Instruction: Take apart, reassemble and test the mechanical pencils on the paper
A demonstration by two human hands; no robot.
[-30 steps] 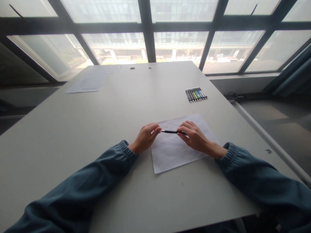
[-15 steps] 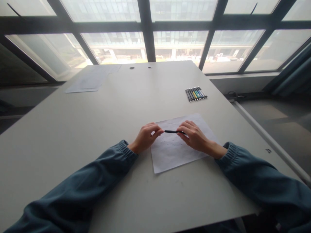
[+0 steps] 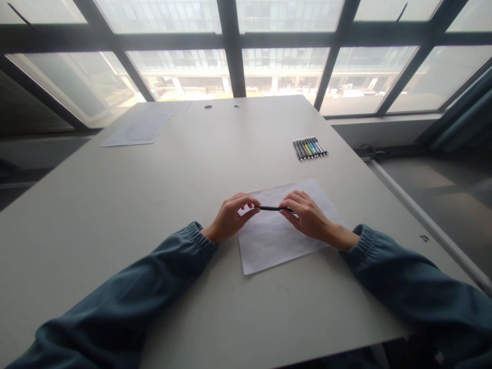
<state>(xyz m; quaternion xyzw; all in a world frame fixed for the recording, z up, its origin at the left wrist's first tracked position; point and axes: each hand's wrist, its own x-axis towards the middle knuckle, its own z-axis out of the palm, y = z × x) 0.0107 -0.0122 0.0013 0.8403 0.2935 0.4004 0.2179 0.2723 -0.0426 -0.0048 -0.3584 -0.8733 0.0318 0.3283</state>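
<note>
A thin black pen (image 3: 270, 208) is held level between both hands, just above a white sheet of paper (image 3: 277, 241) on the grey table (image 3: 115, 215). My left hand (image 3: 230, 218) pinches the pen's left end with curled fingers. My right hand (image 3: 305, 215) grips the right part of the pen, its fingers closed over it. Both wrists rest near the sheet, the left on the table beside its left edge, the right on the paper. Faint marks show on the sheet.
A row of several pens (image 3: 310, 148) lies at the right of the table, beyond the sheet. More papers (image 3: 142, 128) lie at the far left corner. Two small dark round fittings (image 3: 208, 106) sit near the far edge, under the windows. The table's right edge drops to the floor.
The left fingers shifted slightly along the pen's left end; the hands and the pen otherwise stay in place.
</note>
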